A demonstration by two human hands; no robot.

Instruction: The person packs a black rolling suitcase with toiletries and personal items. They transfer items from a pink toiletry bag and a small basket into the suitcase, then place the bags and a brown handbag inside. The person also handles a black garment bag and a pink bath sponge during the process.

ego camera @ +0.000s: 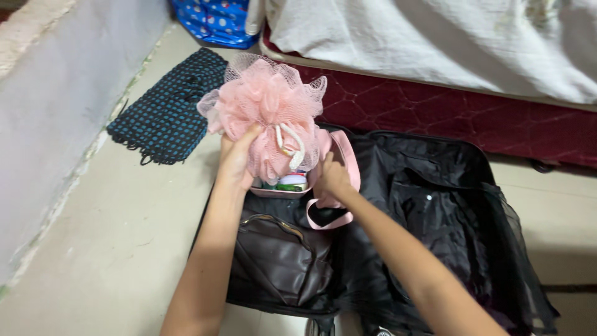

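While both hands work at the pink toiletry pouch (280,190) sitting at the top edge of the open black suitcase (435,205), the step looks like seating the pink mesh bath pouf (264,112) on top of the bottles inside. Left hand (236,158) cups the pouf w/ fingers half curled; right hand (333,177) pinches the pouch rim near its pink strap (339,211). Next move prob. needs the pouf pressed down w/o tipping the pouch onto the brown bag (280,261).

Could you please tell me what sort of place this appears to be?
Most likely a bedroom at home. A bed with a white sheet over a maroon mattress stands by the floor, an open black suitcase lies beside it, and a dark mat lies along the wall.
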